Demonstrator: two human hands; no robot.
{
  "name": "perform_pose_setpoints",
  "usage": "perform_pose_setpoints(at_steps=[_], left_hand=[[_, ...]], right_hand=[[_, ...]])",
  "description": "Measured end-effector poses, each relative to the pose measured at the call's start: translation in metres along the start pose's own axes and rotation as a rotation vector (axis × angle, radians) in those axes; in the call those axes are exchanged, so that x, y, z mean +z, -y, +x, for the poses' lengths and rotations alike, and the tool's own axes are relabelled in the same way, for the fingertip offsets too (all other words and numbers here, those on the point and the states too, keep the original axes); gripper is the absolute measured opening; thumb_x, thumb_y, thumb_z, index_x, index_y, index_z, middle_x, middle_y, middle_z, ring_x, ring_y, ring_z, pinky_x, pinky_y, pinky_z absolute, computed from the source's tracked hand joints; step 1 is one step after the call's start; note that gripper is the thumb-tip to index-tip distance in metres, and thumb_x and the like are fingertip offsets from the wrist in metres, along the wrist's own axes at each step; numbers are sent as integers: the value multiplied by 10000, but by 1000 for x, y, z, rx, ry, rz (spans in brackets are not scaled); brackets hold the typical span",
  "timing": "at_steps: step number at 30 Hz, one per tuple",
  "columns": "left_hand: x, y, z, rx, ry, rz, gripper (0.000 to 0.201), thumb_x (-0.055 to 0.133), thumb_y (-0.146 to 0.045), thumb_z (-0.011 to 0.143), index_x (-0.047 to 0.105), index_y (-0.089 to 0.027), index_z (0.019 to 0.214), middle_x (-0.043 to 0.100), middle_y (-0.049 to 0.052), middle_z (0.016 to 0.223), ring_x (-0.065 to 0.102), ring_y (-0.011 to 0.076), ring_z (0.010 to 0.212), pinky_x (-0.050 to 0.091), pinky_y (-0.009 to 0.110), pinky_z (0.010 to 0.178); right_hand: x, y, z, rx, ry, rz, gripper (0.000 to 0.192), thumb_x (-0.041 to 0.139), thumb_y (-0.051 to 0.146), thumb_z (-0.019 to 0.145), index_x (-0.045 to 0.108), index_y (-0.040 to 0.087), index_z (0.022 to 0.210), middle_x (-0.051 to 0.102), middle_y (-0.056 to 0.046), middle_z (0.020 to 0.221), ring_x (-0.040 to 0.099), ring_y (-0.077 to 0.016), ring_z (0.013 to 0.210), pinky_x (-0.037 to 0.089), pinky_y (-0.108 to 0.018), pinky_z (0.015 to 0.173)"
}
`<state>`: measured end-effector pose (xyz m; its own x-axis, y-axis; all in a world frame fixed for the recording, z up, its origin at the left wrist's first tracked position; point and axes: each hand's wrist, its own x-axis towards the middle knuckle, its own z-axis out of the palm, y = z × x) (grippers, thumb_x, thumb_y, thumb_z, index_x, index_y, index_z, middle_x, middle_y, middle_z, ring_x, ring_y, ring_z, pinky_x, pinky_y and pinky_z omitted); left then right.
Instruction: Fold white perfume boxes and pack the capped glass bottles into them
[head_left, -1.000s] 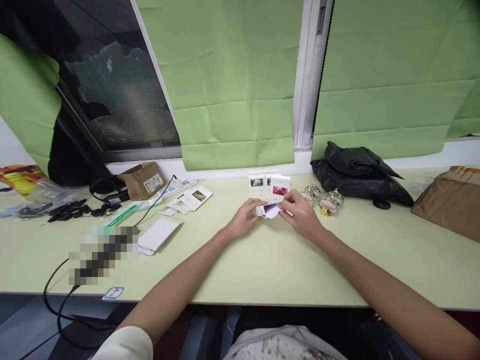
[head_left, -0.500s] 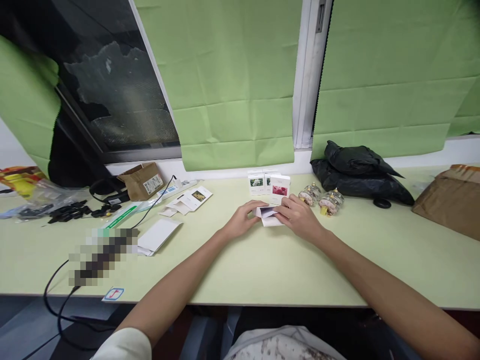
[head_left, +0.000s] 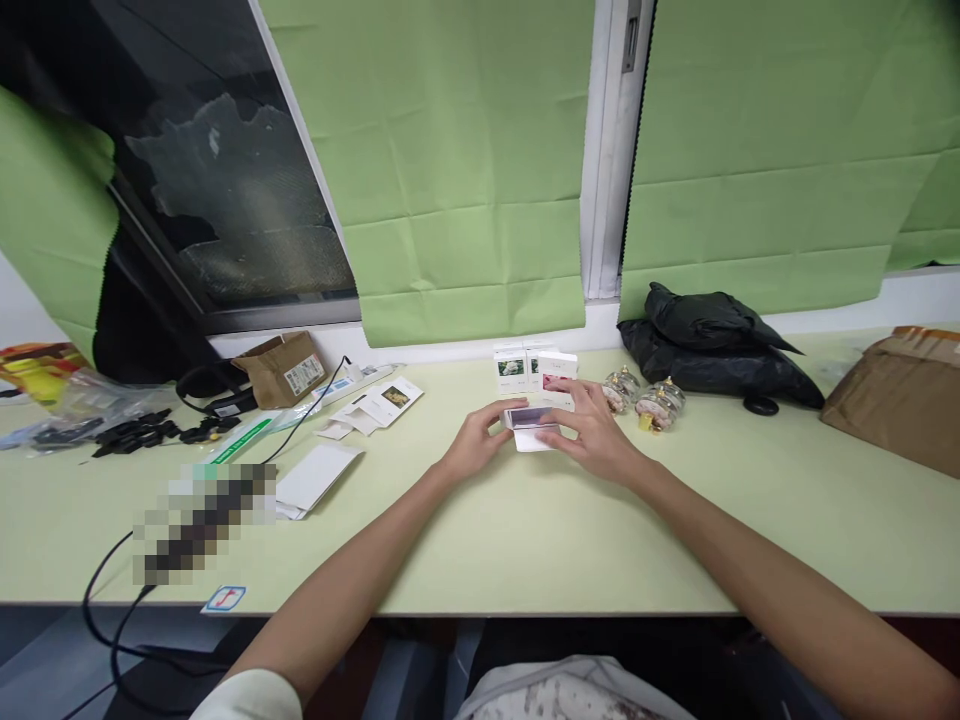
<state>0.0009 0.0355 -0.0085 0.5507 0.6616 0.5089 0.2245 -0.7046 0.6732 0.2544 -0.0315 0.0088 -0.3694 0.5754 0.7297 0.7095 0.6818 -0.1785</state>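
Between my two hands is a small white box (head_left: 534, 441), its top open and a flap folded down toward me. My left hand (head_left: 478, 440) grips its left side, thumb and fingers curved round it. On the right side, my right hand (head_left: 596, 435) has its thumb at the flap and its fingers along the rim. Just behind stands a white box with a pink flower picture (head_left: 558, 370), partly covered by my right fingers. White boxes with a white flower picture (head_left: 512, 370) stand beside it. Two clear ornaments with gold tops (head_left: 660, 404) sit to the right.
Flattened white cartons (head_left: 319, 475) and a carton with a yellow flower (head_left: 394, 397) lie to the left. Farther left are an open brown box (head_left: 281, 370), cables and black parts. A black plastic bag (head_left: 712, 345) and a brown package (head_left: 900, 400) lie right.
The box's opening now shows wider and its flap lies flatter toward me. My right fingers have shifted up and spread a little along the rim. My left hand keeps its hold.
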Motion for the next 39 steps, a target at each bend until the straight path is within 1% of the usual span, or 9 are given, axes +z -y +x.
perform_pose_setpoints(at_steps=[4, 7, 12, 16, 20, 24, 29, 33, 39], left_hand=[[-1, -3, -1, 16, -25, 90, 467, 593, -217, 970, 617, -281, 1432, 628, 58, 1497, 561, 258, 1424, 429, 483, 1227], [1, -8, -1, 20, -94, 145, 416, 609, -262, 983, 606, -274, 1399, 635, 74, 1464, 592, 260, 1378, 460, 463, 1196], [4, -16, 1, -74, -265, 15, 418, 636, -435, 1007, 530, -237, 1359, 691, 113, 1326, 715, 269, 1179, 583, 436, 1023], [6, -7, 3, -155, -358, -87, 489, 678, -481, 977, 470, -245, 1351, 667, 121, 1371, 713, 263, 1180, 612, 423, 965], [9, 7, 4, -242, -276, -104, 505, 756, -495, 910, 523, -237, 1275, 696, 109, 1313, 721, 260, 1136, 623, 416, 923], [7, 6, 4, -196, -269, -70, 437, 687, -508, 958, 561, -228, 1269, 693, 115, 1312, 731, 242, 1094, 611, 415, 935], [8, -1, 3, -166, -280, -85, 647, 759, -487, 910, 432, -261, 1420, 655, 117, 1388, 704, 248, 1181, 597, 415, 978], [10, 5, 3, -245, -221, -79, 486, 769, -484, 894, 541, -226, 1237, 719, 99, 1271, 726, 248, 1093, 600, 404, 919], [0, 14, 7, -225, -406, -32, 454, 747, -454, 913, 518, -246, 1246, 703, 92, 1274, 701, 248, 1125, 561, 402, 944]], right_hand=[[-2, -2, -2, -12, 50, 82, 235, 675, 440, 992, 743, 297, 1165, 544, -117, 1446, 460, -354, 1386, 471, -586, 1101], [1, -1, -2, 0, 70, 190, 431, 693, 475, 976, 621, 312, 1368, 502, -130, 1489, 511, -337, 1382, 508, -549, 1095], [8, 1, -1, 131, -151, 366, 845, 725, 478, 946, 242, 365, 1630, 333, -150, 1630, 630, -294, 1251, 576, -513, 1030], [13, -3, -3, 213, -203, 342, 756, 678, 443, 974, 273, 342, 1604, 458, -147, 1498, 676, -267, 1112, 601, -496, 959], [15, -6, -5, 262, -150, 288, 666, 643, 435, 987, 333, 319, 1565, 548, -130, 1380, 672, -252, 1018, 609, -460, 869], [16, -5, -5, 281, -100, 257, 576, 604, 405, 1006, 396, 316, 1536, 576, -114, 1361, 659, -232, 982, 598, -426, 843], [18, -8, -7, 292, -86, 244, 552, 581, 388, 1014, 412, 300, 1532, 604, -110, 1315, 655, -223, 958, 586, -395, 797], [21, -10, -8, 321, -48, 223, 521, 578, 396, 1012, 429, 291, 1500, 616, -100, 1301, 654, -217, 925, 574, -385, 768], [24, -16, -8, 366, -117, 203, 434, 560, 369, 1006, 472, 257, 1417, 595, -102, 1274, 654, -186, 793, 563, -386, 758]])
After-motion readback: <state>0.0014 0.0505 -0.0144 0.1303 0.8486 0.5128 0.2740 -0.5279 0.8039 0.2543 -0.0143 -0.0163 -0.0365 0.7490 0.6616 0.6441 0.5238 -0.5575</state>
